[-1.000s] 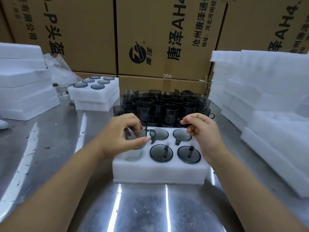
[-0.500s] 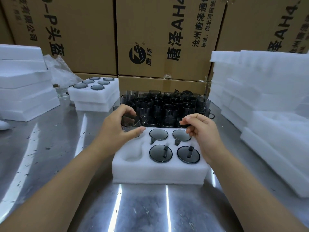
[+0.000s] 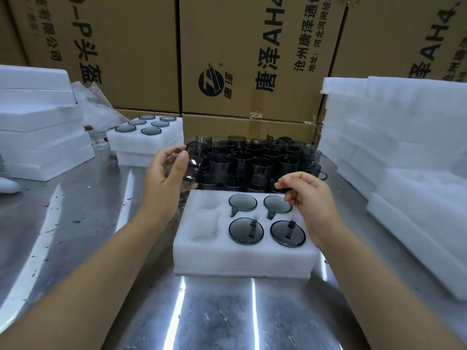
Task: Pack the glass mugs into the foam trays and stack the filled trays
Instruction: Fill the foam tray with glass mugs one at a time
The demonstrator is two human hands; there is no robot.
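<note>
Steel table (image 3: 75, 236) bears a foam tray (image 3: 242, 258) holding four seemingly inverted mugs (image 3: 246, 231).

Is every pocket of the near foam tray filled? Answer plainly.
No: the two left pockets of the foam tray are empty, and the left hand holds a mug clear of it.

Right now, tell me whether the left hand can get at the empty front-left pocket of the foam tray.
Probably yes. The left hand, gripping a glass mug, hovers beside the far-left corner of the foam tray; the front-left pocket lies bare, and the right hand is over the right side.
</note>
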